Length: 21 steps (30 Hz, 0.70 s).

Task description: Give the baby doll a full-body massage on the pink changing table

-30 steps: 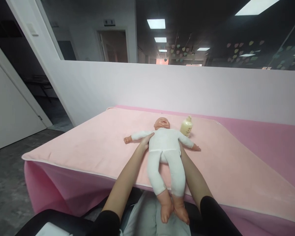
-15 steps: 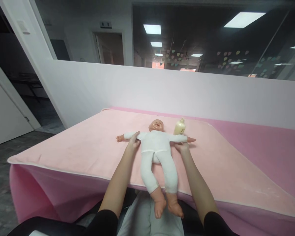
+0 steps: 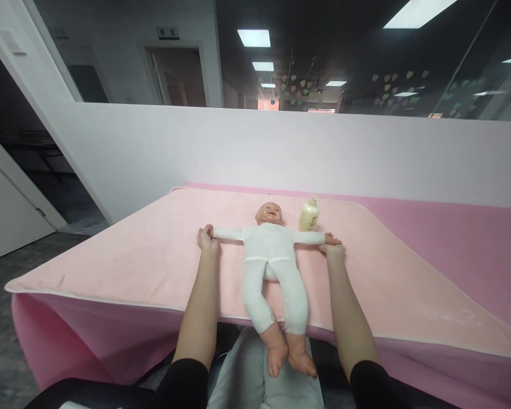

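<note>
A baby doll (image 3: 270,255) in a white suit lies on its back on a pale pink towel (image 3: 153,261), arms spread out sideways, bare feet hanging over the near edge. My left hand (image 3: 206,238) is closed around the doll's hand on the left side. At the other side, my right hand (image 3: 332,248) holds the doll's hand at the wrist. Both my forearms lie along the doll's sides.
A small cream bottle (image 3: 309,215) stands just behind the doll's right-side arm. The towel covers a table with a darker pink cloth (image 3: 451,244). A white partition wall (image 3: 281,153) runs behind. An open doorway and grey floor (image 3: 8,284) lie to the left.
Both my hands slid outward along the doll's arms, from its shoulders to its hands. The doll's arms are now stretched straight out.
</note>
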Motion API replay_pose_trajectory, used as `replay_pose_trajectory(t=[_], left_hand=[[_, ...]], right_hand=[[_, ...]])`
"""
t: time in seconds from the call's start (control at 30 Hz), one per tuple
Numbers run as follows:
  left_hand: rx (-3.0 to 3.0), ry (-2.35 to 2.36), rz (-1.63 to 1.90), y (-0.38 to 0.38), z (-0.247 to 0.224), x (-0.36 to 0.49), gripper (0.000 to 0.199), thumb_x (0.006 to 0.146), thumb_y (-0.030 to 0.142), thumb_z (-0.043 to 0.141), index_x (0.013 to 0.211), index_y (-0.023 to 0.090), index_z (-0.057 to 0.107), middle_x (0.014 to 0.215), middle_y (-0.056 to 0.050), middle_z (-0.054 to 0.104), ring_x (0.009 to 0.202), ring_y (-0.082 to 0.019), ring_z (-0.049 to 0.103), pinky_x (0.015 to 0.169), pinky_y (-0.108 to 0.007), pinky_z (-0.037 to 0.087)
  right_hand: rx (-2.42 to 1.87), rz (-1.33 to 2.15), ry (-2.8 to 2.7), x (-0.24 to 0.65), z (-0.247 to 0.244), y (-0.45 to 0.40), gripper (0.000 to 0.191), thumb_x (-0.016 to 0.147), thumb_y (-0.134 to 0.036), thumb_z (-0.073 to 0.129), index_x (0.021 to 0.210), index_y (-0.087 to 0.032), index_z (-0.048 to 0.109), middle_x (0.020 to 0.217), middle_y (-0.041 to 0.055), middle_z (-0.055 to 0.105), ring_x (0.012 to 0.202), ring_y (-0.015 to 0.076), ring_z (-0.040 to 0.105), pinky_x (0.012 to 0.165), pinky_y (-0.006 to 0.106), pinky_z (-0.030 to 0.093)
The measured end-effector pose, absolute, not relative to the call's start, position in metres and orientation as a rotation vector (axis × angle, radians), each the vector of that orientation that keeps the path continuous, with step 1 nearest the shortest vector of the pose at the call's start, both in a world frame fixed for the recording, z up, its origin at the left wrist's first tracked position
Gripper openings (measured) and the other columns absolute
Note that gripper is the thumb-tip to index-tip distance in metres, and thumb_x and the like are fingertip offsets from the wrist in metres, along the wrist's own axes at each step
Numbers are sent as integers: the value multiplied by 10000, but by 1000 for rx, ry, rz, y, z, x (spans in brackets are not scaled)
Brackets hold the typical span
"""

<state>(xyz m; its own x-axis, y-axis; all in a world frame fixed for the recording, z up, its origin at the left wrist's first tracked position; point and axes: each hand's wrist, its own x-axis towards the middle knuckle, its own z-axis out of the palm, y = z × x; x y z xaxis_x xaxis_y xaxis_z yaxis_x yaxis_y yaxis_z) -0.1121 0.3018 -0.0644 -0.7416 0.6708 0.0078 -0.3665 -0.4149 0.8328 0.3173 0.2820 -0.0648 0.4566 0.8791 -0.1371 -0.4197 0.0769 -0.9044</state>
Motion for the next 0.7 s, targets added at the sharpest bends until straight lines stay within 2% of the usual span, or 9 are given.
replay_pose_trajectory(t=[0.2, 0.3, 0.47, 0.53, 0.7], left_hand=[[162, 1404, 2207, 286, -60, -115, 422, 617, 76, 580, 1008, 200, 483, 762, 35, 535, 650, -88, 557, 642, -225, 480], [210, 1666, 2261, 275, -57, -113, 379, 639, 78, 547, 993, 214, 540, 801, 20, 575, 740, -120, 587, 737, -271, 474], [592, 1904, 2380, 265, -44, -102, 287, 704, 63, 435, 931, 188, 559, 882, -28, 612, 897, -157, 584, 869, -315, 429], [858, 1904, 2398, 264, -40, -90, 284, 727, 76, 428, 953, 190, 558, 902, -32, 623, 934, -165, 573, 908, -325, 407], [1602, 1727, 2084, 261, -43, -48, 248, 765, 126, 448, 952, 191, 596, 942, -41, 659, 966, -190, 574, 919, -331, 412]], right_hand=[[-853, 1185, -122, 324, -58, 270, 246, 870, -334, 200, 815, -229, 416, 838, 37, 568, 751, 128, 630, 685, 325, 531], [-823, 1135, 28, 325, -54, 266, 213, 864, -332, 250, 871, -217, 429, 883, 48, 566, 764, 123, 631, 648, 289, 529], [-1119, 785, -45, 328, -49, 265, 140, 803, -237, 289, 812, -210, 426, 865, 53, 582, 769, 138, 624, 613, 269, 502], [-1204, 629, -67, 324, -46, 266, 116, 770, -231, 329, 810, -215, 437, 883, 49, 592, 803, 150, 614, 646, 277, 491], [-1329, 142, -491, 284, -33, 266, 180, 737, -246, 377, 831, -205, 526, 772, 23, 608, 761, 168, 589, 764, 307, 457]])
